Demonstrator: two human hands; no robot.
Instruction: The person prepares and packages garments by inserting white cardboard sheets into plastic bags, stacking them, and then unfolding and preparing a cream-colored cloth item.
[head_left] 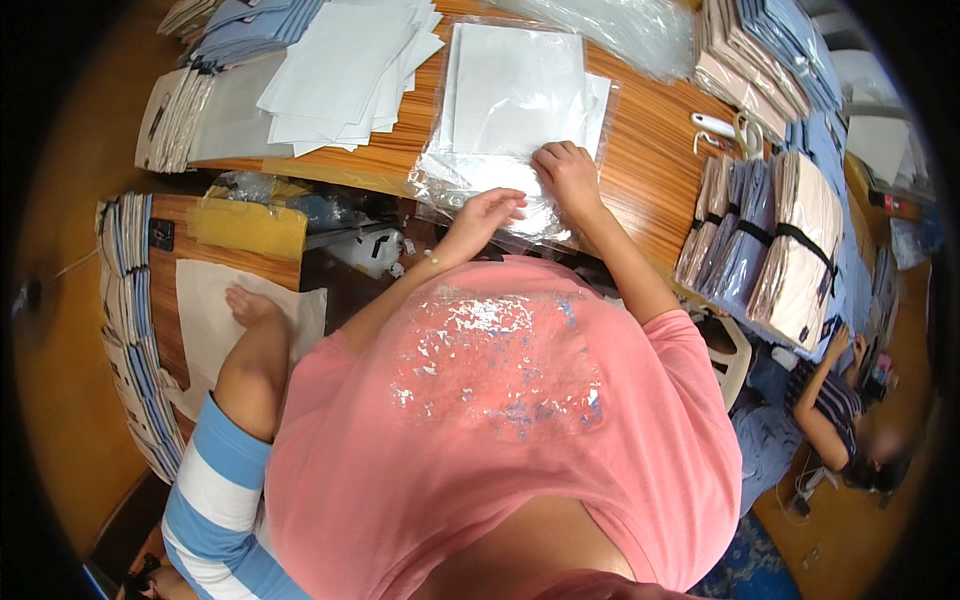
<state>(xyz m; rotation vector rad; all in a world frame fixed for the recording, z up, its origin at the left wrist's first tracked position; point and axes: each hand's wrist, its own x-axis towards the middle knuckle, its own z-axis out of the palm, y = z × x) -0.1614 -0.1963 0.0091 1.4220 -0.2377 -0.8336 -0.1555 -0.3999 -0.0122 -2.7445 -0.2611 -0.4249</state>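
A clear plastic bag [435,172] lies flat on the wooden table in front of me, with white sheets [515,85] in it or beneath it; which, I cannot tell. My right hand [567,174] rests at the near right part of the sheets, fingers bent down and closed on the film. Beside it, lower and to the left, my left hand [487,218] lies over the bag's shiny near end. Its fingers stretch loosely toward the right hand, and nothing shows in its palm.
Loose white sheets [335,75] lie left, beside packed cloth bundles [170,118]. Clear film [610,32] covers the far side. Scissors [747,134], a white-handled tool [713,125] and strapped bundles [765,240] sit right. Another person [835,410] is lower right; a striped-clothed limb [225,465] is left.
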